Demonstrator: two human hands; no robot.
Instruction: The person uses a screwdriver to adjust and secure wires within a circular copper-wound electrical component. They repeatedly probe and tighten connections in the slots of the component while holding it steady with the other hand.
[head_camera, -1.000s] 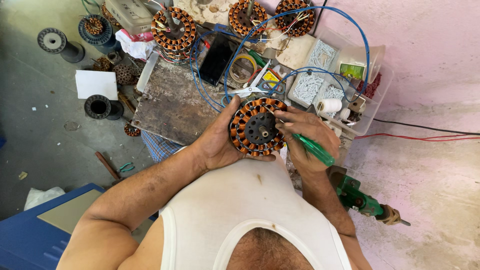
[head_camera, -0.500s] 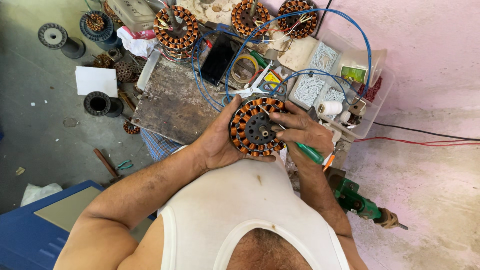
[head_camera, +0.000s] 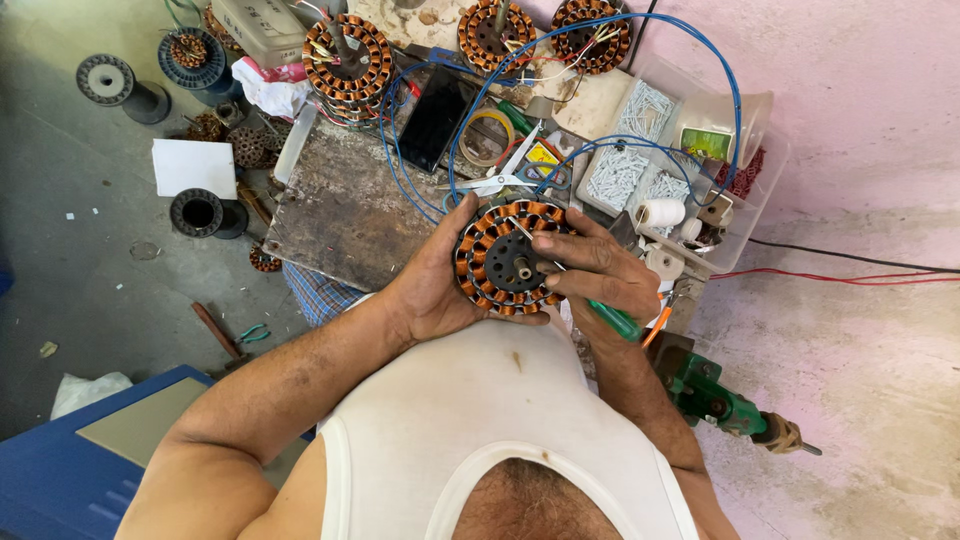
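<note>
left hand (head_camera: 430, 290) cups the round copper-wound stator (head_camera: 505, 258) from its left side, fingers curled round the rim, held above the lap just in front of the worn board (head_camera: 340, 215). right hand (head_camera: 600, 275) grips a green-handled screwdriver (head_camera: 612, 318), fingers pressed on it, tip lying across the stator face. coils look fully wound; loose wire ends not visible. other wound stators (head_camera: 347, 55) sit behind; scissors (head_camera: 500, 178) untouched.
</note>
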